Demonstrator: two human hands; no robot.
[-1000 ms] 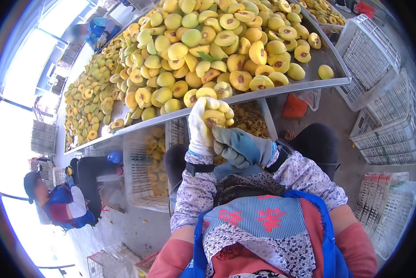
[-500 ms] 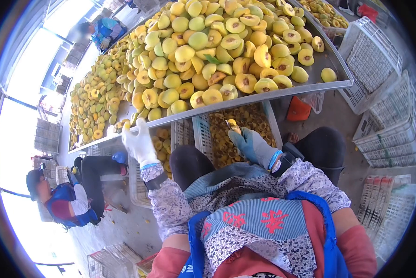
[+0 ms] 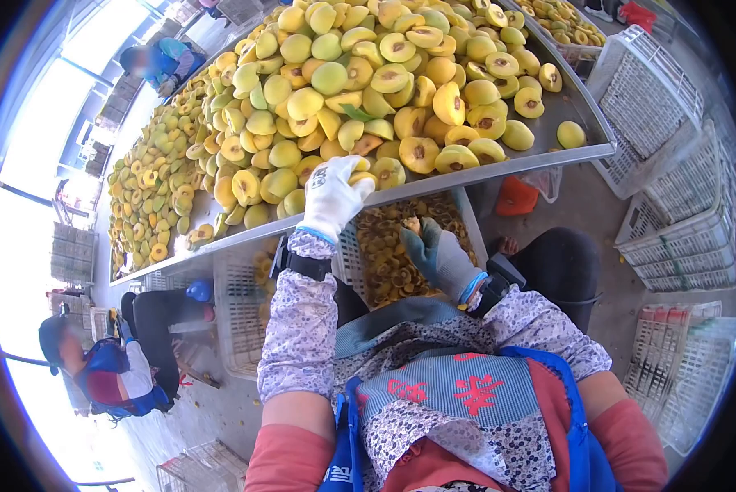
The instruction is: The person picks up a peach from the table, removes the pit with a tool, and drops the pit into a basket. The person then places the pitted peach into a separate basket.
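My left hand (image 3: 332,199), in a white glove, reaches over the near rim of the metal table (image 3: 466,171), its fingers closed on a yellow peach half (image 3: 363,173) at the pile's edge. The heap of halved peaches (image 3: 327,78) spreads behind it, many with brown pit hollows showing. My right hand (image 3: 442,262), in a grey and blue-green glove, is closed around a small tool (image 3: 414,224) with a brownish tip; the grip hides most of it. Under that hand stands a crate of yellow-brown fruit scraps (image 3: 388,266).
Another crate (image 3: 241,328) stands left of my knees. White plastic crates (image 3: 671,221) are stacked at the right. An orange-red bag (image 3: 515,197) lies under the table. One co-worker (image 3: 122,361) sits at the left, another person (image 3: 163,64) at the table's far left.
My left hand has moved right from the table's corner area to the pile's near edge and closed on a peach half. The yellow piece at my right hand's tool tip no longer shows.
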